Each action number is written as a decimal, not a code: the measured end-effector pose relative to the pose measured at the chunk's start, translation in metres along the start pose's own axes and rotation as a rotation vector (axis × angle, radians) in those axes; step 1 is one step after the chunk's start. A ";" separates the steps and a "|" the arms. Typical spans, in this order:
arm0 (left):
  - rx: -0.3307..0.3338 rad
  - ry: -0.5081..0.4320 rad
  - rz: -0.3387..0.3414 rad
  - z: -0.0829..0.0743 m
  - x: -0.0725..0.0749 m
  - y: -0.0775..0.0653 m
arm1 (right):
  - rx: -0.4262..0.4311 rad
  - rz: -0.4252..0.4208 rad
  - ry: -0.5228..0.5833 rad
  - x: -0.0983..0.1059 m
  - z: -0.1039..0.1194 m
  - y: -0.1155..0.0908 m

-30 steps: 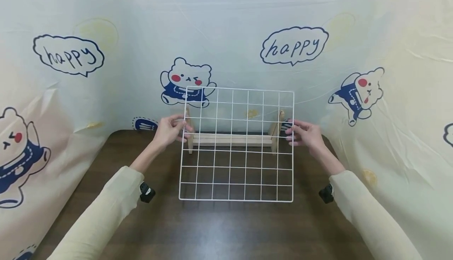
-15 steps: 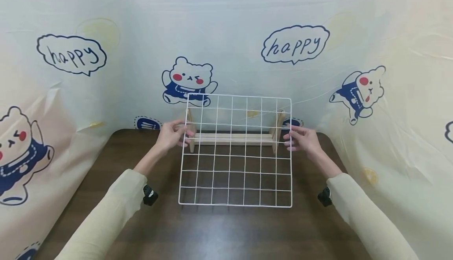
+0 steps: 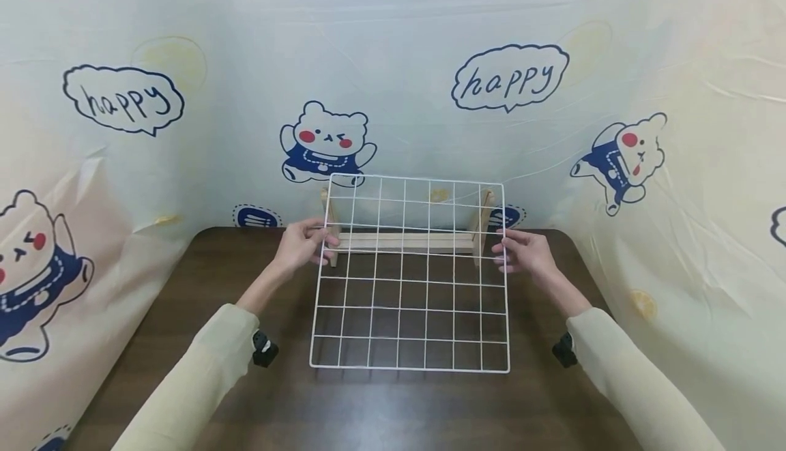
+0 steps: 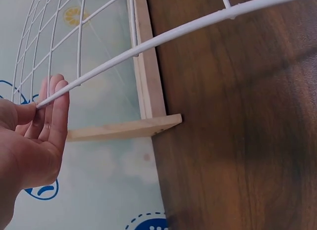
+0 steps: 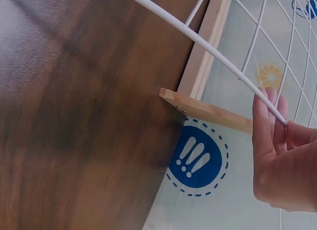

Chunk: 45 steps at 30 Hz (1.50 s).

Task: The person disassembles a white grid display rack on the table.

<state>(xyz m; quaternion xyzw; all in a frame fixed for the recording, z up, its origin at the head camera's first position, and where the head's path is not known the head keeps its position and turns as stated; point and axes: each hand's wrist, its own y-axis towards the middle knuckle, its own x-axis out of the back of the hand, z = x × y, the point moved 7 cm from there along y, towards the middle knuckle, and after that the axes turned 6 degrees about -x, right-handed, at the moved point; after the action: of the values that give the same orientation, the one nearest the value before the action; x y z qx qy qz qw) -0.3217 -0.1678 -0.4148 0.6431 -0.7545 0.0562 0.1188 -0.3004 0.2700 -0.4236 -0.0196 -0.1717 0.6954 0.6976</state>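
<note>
A white wire grid panel (image 3: 401, 309) leans back in front of me, its lower edge nearer than its top. My left hand (image 3: 301, 242) pinches the panel's left side wire between thumb and fingers. On the opposite side wire, my right hand (image 3: 529, 253) holds it the same way. Both wrist views show the thumb pressed on the rim wire, with the left hand (image 4: 37, 136) and right hand (image 5: 282, 146) at its edge. Behind the grid stands a light wooden stand (image 3: 405, 242) with two upright ends joined by a crossbar, seen through the mesh.
A dark brown wooden table (image 3: 393, 410) lies below the grid. A pale curtain (image 3: 405, 28) printed with bears and the word "happy" surrounds it at the back and sides. The stand's end piece (image 5: 208, 110) sits near the table's far edge.
The grid has come lower and its top edge has dropped, so it tilts further back. Both hands have moved down with it, keeping hold of its sides. The wooden stand stays in place.
</note>
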 end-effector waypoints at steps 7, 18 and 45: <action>0.000 0.001 -0.005 0.008 0.001 -0.003 | -0.018 -0.008 -0.008 -0.002 -0.006 -0.002; 0.005 -0.012 -0.010 0.019 -0.005 -0.009 | -0.020 -0.026 -0.037 -0.002 -0.012 -0.006; 0.046 0.001 -0.002 0.038 -0.001 -0.032 | -0.048 0.033 0.020 -0.019 -0.031 -0.014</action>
<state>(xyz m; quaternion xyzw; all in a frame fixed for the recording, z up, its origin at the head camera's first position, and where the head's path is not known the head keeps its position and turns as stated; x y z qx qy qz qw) -0.2943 -0.1810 -0.4538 0.6462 -0.7523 0.0736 0.1046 -0.2783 0.2573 -0.4528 -0.0461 -0.1812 0.7022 0.6870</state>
